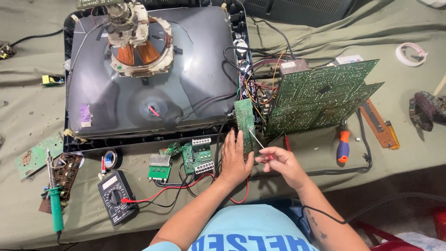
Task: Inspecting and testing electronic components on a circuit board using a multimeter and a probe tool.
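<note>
Head view: right hand (283, 163) fingers pinched together on a thin red-handled probe (258, 143), its tip touching the small green circuit board (245, 124); left hand (233, 160) fingers extended side by side, lying flat against that board's lower edge, steadying it upright just beside the picture tube (153, 69). Set already opened, tube face-down, large green main board (320, 95) swung out on its wires, black multimeter (116, 196) with leads plugged in; probing appears under way, reassembly not begun, green soldering iron (55, 204) and orange-blue screwdriver (343, 145) lying unused

Repair workshop: gutted television (153, 69) (soldering iron (55, 204) nearby).
</note>
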